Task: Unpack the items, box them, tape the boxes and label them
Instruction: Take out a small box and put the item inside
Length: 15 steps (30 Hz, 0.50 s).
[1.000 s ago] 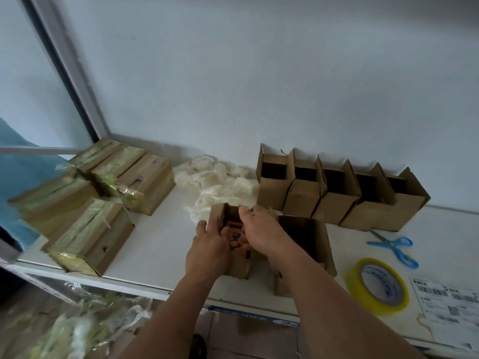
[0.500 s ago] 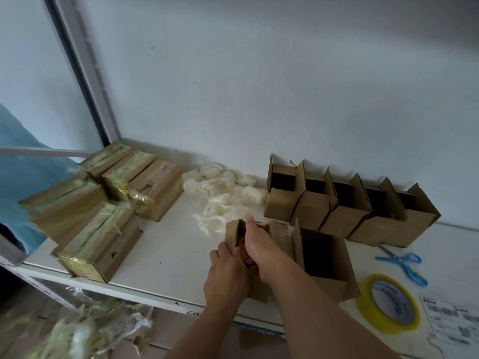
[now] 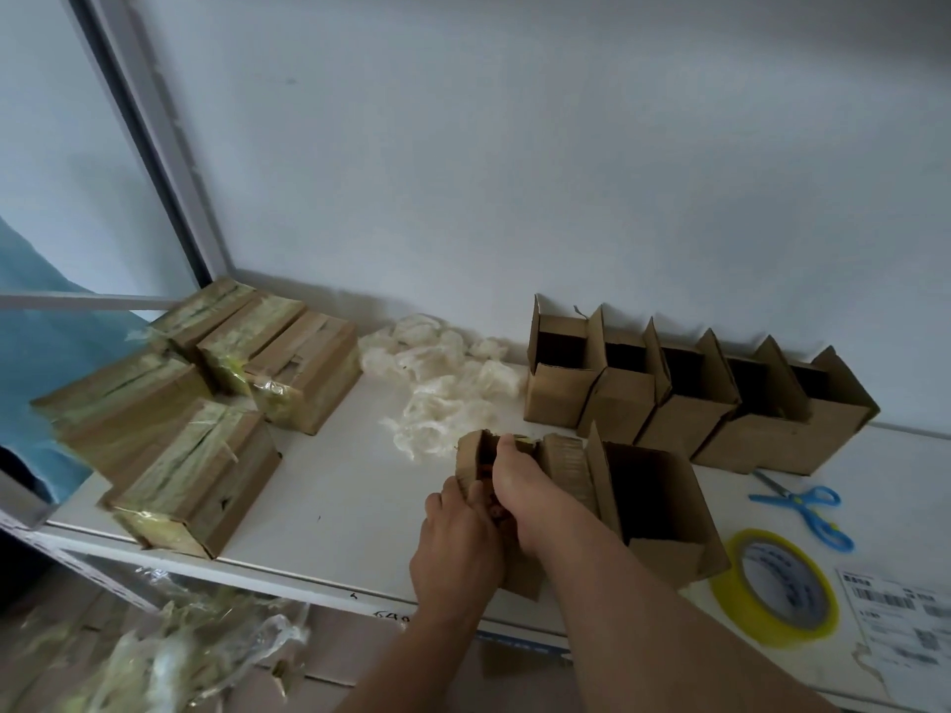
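Counting up the white table (image 3: 334,486): boxes in three groups.

Five taped bundles (image 3: 195,403) on the left, five open boxes in the back row (image 3: 689,398), one more open box (image 3: 653,501) up front, one small box (image 3: 471,452) between two hands. One tape roll (image 3: 777,589), one pair of blue scissors (image 3: 803,506), one label sheet (image 3: 905,625), one heap of crumpled wrap (image 3: 437,378).

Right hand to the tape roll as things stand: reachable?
Probably yes. The tape roll lies flat on the table's right side, with nothing on top of it. But the right hand is busy gripping the small box, so it must let go first.
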Motion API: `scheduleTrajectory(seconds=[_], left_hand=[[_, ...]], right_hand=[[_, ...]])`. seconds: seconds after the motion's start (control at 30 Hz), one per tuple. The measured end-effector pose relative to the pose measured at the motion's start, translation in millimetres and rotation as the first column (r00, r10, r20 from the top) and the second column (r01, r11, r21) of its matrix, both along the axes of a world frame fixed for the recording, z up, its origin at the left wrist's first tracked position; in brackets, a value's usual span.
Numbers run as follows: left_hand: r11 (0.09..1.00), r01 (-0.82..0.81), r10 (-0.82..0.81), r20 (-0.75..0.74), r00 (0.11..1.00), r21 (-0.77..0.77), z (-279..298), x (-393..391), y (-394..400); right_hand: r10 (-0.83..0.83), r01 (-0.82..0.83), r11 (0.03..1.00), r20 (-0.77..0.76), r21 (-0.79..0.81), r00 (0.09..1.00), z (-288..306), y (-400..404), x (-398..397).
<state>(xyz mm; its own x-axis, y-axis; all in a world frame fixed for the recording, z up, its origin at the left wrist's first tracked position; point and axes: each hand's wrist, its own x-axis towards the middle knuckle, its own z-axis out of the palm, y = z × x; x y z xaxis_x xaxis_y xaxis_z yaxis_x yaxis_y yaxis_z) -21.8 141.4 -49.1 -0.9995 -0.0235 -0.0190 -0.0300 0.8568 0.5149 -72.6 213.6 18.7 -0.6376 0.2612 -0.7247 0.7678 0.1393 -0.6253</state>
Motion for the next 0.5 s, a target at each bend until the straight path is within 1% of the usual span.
scheduleTrajectory(seconds=[0.1, 0.17, 0.23, 0.27, 0.37, 0.4, 0.5], left_hand=[[0.994, -0.085, 0.083, 0.023, 0.996, 0.074, 1, 4, 2], [0.974, -0.14, 0.13, 0.069, 0.989, 0.176, 9, 7, 2], [0.968, -0.121, 0.106, 0.077, 0.991, 0.218, 16, 11, 1], [0.972, -0.095, 0.083, 0.066, 0.994, 0.213, 18, 12, 0], [0.979, -0.074, 0.069, 0.031, 0.997, 0.192, 15, 13, -1], [0.981, -0.071, 0.067, 0.028, 0.997, 0.183, 15, 13, 0], [0.986, -0.054, 0.052, 0.014, 0.999, 0.157, 18, 13, 2]], right_hand=[[0.004, -0.004, 0.998, -0.005, 0.055, 1.0, -4, -6, -1], [0.105, -0.1, 0.987, -0.032, 0.127, 0.994, 0, -10, 3], [0.247, -0.226, 0.945, -0.063, 0.236, 0.967, 3, -11, 10], [0.298, -0.266, 0.92, -0.071, 0.287, 0.952, 4, -11, 13], [0.444, -0.366, 0.794, -0.053, 0.485, 0.894, -3, -11, 15], [0.473, -0.391, 0.762, -0.031, 0.516, 0.88, -6, -11, 14], [0.532, -0.457, 0.702, 0.024, 0.547, 0.847, -11, -9, 7]])
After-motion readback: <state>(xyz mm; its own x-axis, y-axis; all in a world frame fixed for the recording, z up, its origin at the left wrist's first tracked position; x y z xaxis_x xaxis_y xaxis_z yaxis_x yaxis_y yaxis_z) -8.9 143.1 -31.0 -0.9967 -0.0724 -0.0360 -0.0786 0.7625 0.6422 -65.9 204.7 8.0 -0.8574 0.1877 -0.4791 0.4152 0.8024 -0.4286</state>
